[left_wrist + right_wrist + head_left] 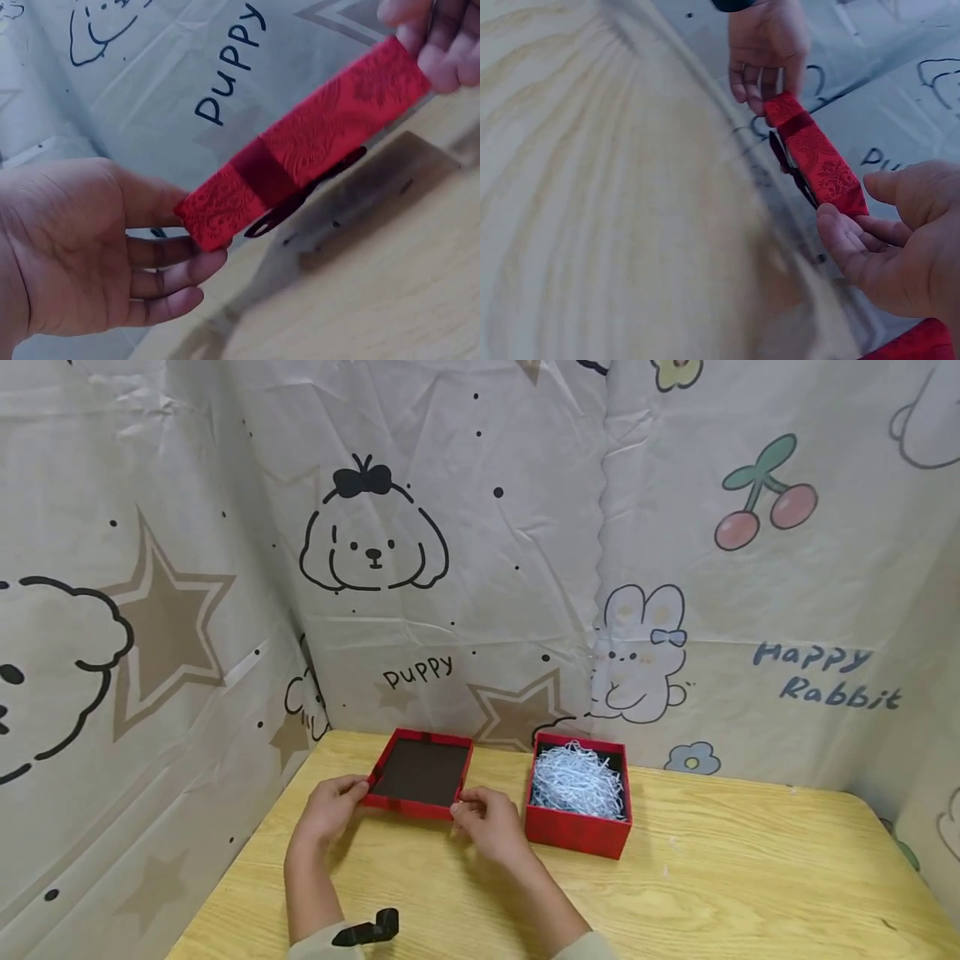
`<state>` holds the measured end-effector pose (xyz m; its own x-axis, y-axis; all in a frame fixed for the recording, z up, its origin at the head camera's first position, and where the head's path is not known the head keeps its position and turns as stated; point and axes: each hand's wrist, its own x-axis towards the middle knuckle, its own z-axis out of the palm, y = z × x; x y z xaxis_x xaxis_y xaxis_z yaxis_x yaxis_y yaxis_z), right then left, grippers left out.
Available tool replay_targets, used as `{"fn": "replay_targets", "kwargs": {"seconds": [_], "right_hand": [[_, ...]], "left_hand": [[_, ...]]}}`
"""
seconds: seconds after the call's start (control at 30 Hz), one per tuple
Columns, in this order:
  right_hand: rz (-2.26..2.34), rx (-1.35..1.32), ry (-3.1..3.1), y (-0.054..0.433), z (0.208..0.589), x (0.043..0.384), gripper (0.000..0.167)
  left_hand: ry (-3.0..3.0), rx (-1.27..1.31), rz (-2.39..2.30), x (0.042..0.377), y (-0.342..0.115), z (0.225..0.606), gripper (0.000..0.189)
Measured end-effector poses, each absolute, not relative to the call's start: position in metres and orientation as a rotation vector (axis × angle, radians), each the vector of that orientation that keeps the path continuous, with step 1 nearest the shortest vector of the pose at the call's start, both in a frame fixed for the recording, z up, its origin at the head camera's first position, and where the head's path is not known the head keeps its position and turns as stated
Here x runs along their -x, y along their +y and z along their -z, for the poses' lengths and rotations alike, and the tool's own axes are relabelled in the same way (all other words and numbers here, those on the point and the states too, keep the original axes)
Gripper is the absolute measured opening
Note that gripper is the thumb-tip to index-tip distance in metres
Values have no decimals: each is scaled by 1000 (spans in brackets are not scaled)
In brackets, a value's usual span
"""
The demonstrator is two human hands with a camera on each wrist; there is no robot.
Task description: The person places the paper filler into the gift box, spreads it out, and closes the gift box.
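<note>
Both hands hold a red box lid (416, 807), its dark inside facing up. My left hand (327, 810) pinches the near left corner between thumb and fingers. At the near right corner, my right hand (491, 827) grips the lid the same way. The left wrist view shows the patterned red side, a dark red ribbon (262, 174) across it and part of a bow beneath. Below the lid, a shadow lies on the table. To the right of the right hand stands the red box (573, 833), filled with pale blue shredded paper (576, 781).
The wooden table (720, 877) reaches back to a printed cloth backdrop (465, 568) with cartoon drawings. Another cloth side (172, 810) runs along the table's left edge. A black strap piece (367, 931) is on the left sleeve.
</note>
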<state>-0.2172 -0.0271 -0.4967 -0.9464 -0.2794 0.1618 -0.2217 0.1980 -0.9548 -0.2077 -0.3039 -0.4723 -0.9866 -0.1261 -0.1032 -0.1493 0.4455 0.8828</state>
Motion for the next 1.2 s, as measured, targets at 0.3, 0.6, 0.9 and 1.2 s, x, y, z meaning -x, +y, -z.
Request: {"fn": "replay_targets", "kwargs": {"seconds": [0.3, 0.6, 0.9, 1.2], "right_hand": [[1783, 658, 2557, -2, 447, 199, 33], [1892, 511, 2563, 38, 423, 192, 35], [1919, 270, 2592, 100, 414, 201, 30], [1862, 107, 2604, 151, 409, 202, 35]], "left_hand": [[2575, 169, -1815, 199, -294, 436, 42], [2540, -24, -1866, 202, -259, 405, 43], [2624, -113, -1801, 216, -190, 403, 35], [2707, -218, -1777, 220, -135, 408, 29]]}}
